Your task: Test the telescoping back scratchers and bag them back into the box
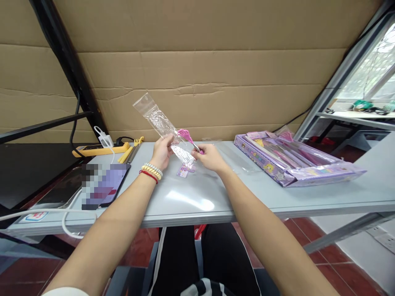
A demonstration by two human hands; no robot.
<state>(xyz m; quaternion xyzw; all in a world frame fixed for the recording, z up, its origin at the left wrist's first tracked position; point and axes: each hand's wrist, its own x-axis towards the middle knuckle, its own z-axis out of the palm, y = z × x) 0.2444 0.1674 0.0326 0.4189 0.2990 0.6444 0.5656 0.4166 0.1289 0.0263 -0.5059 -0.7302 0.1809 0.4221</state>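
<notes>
My left hand [162,151], with bead bracelets on the wrist, is closed on a long clear plastic sleeve [156,118] that slants up to the left. My right hand [209,156] pinches the handle of a pink toy utensil [186,135], whose head sits at the sleeve's lower part. Both hands hover over the grey table [197,197]. A small purple printed tag [185,170] hangs at the sleeve's bottom end, just above the tabletop. I cannot tell how far the utensil is inside the sleeve.
A purple display box [290,160] of similar pink items lies at the right. At the left lie a phone [106,185], a yellow power strip [98,150] with a white plug and cables, and yellow utensils [132,150]. A cardboard wall stands behind.
</notes>
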